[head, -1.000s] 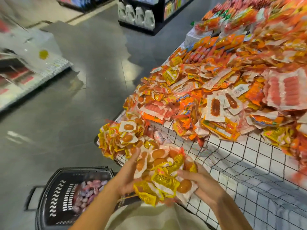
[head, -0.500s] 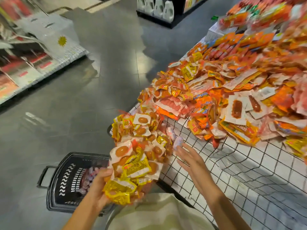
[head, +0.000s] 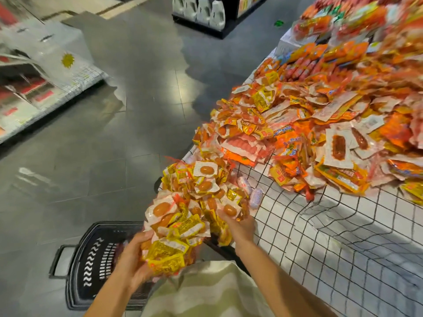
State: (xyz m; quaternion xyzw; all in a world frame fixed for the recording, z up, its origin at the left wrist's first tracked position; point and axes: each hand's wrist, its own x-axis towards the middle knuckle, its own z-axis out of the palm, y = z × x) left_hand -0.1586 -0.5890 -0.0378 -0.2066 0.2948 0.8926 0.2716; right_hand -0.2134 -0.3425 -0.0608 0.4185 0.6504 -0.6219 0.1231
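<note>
Grey floor tiles run down a shop aisle, with a shelf (head: 34, 88) at the left and white jugs (head: 199, 8) on a rack far ahead. To your right stands a white table (head: 343, 236) with a black wire grid over its edge, and a big heap (head: 320, 124) of orange and yellow sausage packs lies across its far part.

Your left hand (head: 135, 255) grips the lower end of a bundle (head: 176, 229) of yellow packs, fingers curled round it from below and the thumb on the near side. The bundle is held up in the air off the table's near corner, above a black basket (head: 91, 255) that sits on the floor.

Your right hand (head: 240, 227) reaches into a smaller pile (head: 201, 179) of like packs at the table's corner. Its fingers are buried among the packs, so you cannot tell whether they have closed on any. The bundle's upper end touches this pile, and blur makes the line between the two hard to see.

Two white-wrapped sausages (head: 256, 197) lie just right of the pile on the grid.
</note>
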